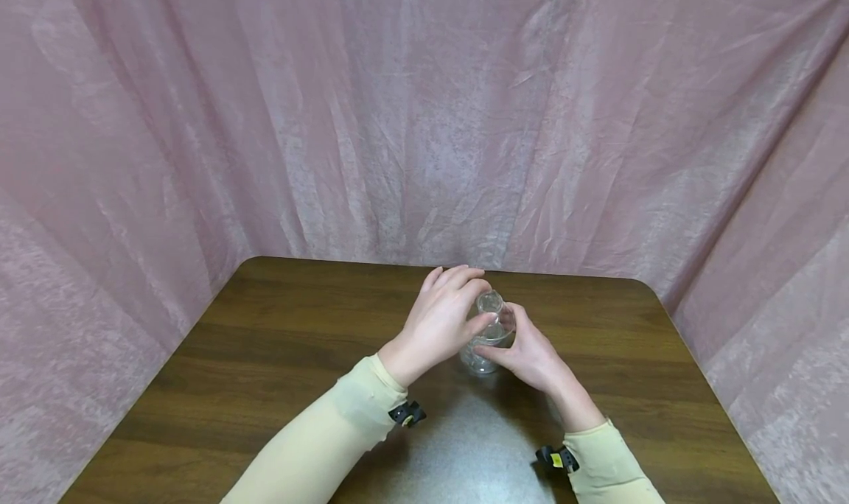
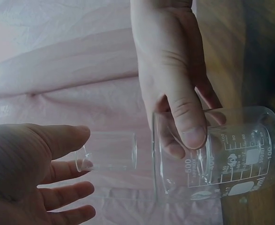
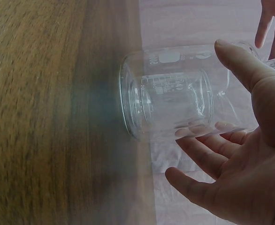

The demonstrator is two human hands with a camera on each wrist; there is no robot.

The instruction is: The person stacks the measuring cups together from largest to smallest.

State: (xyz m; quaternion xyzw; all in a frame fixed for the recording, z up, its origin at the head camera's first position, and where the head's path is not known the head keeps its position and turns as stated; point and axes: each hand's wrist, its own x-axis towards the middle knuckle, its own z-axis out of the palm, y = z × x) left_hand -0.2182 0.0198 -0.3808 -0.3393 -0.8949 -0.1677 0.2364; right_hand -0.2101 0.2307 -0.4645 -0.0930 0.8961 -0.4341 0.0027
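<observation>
A large clear glass beaker (image 2: pixel 240 183) with white volume marks stands upright on the table. My right hand (image 1: pixel 533 357) holds it near the rim, thumb on the near side and fingers around the far side. Inside it sits a smaller marked glass beaker (image 3: pixel 177 93). Straight above the large beaker's mouth is a small clear glass beaker (image 2: pixel 113 151). My left hand (image 1: pixel 441 316) pinches that small beaker by its upper end between thumb and index finger, the other fingers spread. In the left wrist view its lower end hangs just over the large rim.
The brown wood-grain table (image 1: pixel 265 371) extends on both sides of the hands. Pink velvet curtains (image 1: pixel 424 121) hang behind it and at its sides. Dark wrist cameras (image 1: pixel 407 414) sit on both pale yellow sleeves (image 1: pixel 332 430).
</observation>
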